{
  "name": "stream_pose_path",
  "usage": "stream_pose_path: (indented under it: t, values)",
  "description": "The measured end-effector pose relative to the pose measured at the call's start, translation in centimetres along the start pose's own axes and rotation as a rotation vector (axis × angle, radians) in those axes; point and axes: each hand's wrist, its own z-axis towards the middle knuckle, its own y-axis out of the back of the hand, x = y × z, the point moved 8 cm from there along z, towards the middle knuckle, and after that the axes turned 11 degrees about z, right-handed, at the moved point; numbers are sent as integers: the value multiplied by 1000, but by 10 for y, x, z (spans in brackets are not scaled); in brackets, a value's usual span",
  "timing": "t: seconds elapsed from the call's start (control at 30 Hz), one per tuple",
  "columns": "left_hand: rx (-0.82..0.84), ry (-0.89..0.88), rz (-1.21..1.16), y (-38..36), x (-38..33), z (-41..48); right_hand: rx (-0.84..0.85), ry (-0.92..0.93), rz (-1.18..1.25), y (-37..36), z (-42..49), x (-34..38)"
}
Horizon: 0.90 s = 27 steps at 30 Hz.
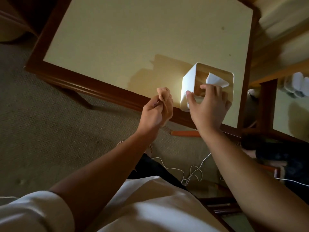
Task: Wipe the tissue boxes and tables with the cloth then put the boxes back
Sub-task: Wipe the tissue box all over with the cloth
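Left grip (154, 113) pinches bunched cloth (164, 96); right grip (209, 106) clasps tissue box (189, 81) at worktop's (133, 39) near right corner.

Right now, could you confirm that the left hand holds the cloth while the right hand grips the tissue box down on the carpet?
No: the head view shows the tissue box at the near right corner of the table, not on the carpet. The rest holds.

One tissue box (189, 84) under the right hand (209, 109)'s fingers (203, 86), one cloth (164, 96) in the left hand (151, 116)'s fingers, one surface (133, 39), one floor cord (192, 171).
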Motion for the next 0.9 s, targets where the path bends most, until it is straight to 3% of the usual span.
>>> stream_pose_path:
  t: [0.27,0.47,0.6,0.9]
  values:
    - [10,-26,-125,0,-9,-4,90,186,-29,1,-9,13]
    - [-33,11,-109,3,-8,-4,81,123,2,2,-20,14]
    - [-120,-46,95,10,-7,1,101,123,-26,-4,-21,13]
    - [-147,40,-57,18,-2,0,123,185,118,8,-44,-8]
